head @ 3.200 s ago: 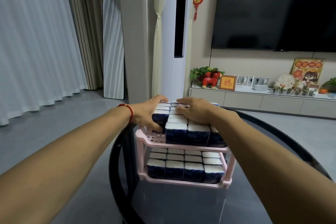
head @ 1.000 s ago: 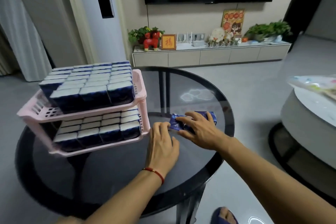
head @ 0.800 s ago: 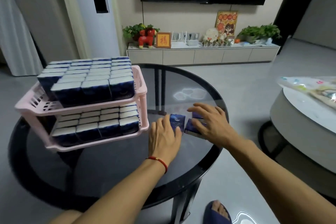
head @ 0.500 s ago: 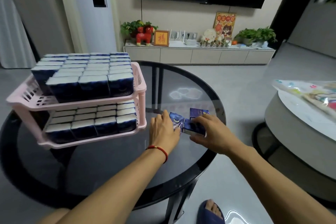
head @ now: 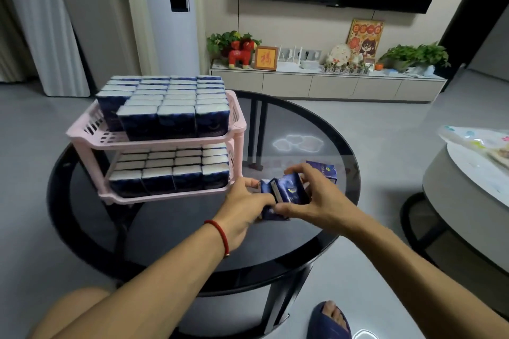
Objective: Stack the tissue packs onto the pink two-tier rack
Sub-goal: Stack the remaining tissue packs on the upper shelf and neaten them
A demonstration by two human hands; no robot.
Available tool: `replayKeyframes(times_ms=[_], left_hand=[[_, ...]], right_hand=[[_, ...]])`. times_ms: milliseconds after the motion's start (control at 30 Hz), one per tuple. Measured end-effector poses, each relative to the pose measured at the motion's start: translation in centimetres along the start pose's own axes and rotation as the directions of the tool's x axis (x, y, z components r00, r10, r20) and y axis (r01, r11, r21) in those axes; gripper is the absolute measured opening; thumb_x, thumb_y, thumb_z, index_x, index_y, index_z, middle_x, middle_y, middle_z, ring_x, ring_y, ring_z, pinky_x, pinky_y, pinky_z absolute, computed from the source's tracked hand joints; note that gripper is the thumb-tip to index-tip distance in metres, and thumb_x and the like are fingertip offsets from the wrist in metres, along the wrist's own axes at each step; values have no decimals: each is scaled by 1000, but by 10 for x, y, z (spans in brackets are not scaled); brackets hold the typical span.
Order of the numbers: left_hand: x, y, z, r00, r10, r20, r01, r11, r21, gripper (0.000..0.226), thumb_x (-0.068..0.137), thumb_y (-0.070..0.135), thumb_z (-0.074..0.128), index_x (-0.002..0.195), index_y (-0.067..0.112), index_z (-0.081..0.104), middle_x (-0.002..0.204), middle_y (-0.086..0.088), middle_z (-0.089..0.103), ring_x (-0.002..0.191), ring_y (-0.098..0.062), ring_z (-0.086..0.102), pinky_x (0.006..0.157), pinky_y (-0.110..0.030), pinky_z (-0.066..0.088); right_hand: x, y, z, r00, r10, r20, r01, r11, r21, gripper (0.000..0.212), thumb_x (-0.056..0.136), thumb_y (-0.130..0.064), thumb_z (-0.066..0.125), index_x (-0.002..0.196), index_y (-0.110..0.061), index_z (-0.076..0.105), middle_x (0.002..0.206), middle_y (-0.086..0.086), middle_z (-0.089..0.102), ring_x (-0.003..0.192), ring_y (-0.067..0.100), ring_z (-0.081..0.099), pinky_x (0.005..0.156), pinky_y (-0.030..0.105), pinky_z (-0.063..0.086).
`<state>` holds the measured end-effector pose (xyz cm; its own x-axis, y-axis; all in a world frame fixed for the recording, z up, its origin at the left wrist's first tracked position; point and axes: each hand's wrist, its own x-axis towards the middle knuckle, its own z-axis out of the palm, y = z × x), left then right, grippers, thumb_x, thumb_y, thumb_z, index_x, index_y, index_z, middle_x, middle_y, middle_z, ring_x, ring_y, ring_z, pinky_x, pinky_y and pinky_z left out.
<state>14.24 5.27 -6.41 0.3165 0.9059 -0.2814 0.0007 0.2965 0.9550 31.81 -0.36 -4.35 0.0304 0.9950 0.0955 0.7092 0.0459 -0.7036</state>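
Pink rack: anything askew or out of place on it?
Mostly tidy. On the pink rack's top tier, the leftmost column of packs stops short of the front edge, leaving a gap at the front-left corner. Loose packs are off the rack, gripped by the left hand and right hand.

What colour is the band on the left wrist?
Red: a thin red cord bracelet on the left wrist, clearest in the head view, behind the left hand.

Motion-blurred at frame centre: loose tissue packs (head: 286,191), count unclear, partly hidden behind right hand (head: 316,201) and left hand (head: 245,206). Cut off at right edge: white round table (head: 468,173). Lower-tier packs' (head: 170,170) back rows shadowed.
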Motion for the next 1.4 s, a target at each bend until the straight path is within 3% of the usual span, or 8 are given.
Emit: replayKeyframes(times_ms=[67,267,400,633,800,1033,1200,1400], left_hand=[[-7,3,-6,999,-19,44,23,996,-89,32,85,7,70,114,8,55,110,-20,69,91,-31,69,77,-43,60],[-19,4,-33,983,162,91,-173,976,129,55,77,-8,79,120,11,51,113,-11,73,101,-22,71,74,-27,60],[-13,11,-66,958,252,137,-280,924,260,58,69,-13,77,114,21,65,107,-4,77,104,-21,73,83,-28,59],[-15,-1,-85,948,212,236,-298,847,440,63,70,-10,80,121,22,60,114,-3,73,109,-20,71,90,-33,60],[-25,9,-90,896,353,270,-441,632,637,63,72,23,84,128,37,57,123,16,65,114,-3,62,100,-32,54],[-57,44,-117,813,513,276,-536,475,698,63,77,25,83,136,34,64,133,15,66,122,-1,60,108,-31,49],[-82,94,-173,809,552,203,-519,507,689,54,73,21,81,124,31,69,121,13,71,114,-7,67,103,-39,54],[-102,166,-237,804,585,104,-514,596,617,52,82,-7,78,125,19,68,122,2,73,116,-12,68,97,-28,56]], right_hand=[[-1,-1,16,995,-94,-24,91,992,-89,78,63,-66,83,122,-31,46,112,-9,54,95,6,59,78,22,57],[1,-20,42,960,-278,-31,272,954,-126,85,71,-59,84,135,-23,42,122,-4,47,97,3,51,82,15,47],[1,-29,38,947,-299,116,307,950,-54,76,88,-40,76,148,-33,31,136,-9,43,96,6,59,82,20,55],[5,-33,52,951,-286,119,296,952,-80,52,96,-28,68,142,-24,46,128,-6,57,91,10,64,79,25,58],[14,-35,46,953,-281,114,290,954,-72,48,88,-30,78,131,-22,57,110,-8,65,88,7,66,77,26,59],[18,-68,43,921,-383,73,385,923,-6,53,83,-54,72,127,-28,57,106,-21,63,90,-1,67,73,19,58],[28,-97,50,900,-428,-87,434,898,75,37,95,-55,58,122,-29,64,112,-19,68,90,7,69,72,23,57],[38,-118,64,885,-440,-149,455,886,87,20,99,-34,58,113,-26,70,102,-20,69,87,5,67,67,14,51]])
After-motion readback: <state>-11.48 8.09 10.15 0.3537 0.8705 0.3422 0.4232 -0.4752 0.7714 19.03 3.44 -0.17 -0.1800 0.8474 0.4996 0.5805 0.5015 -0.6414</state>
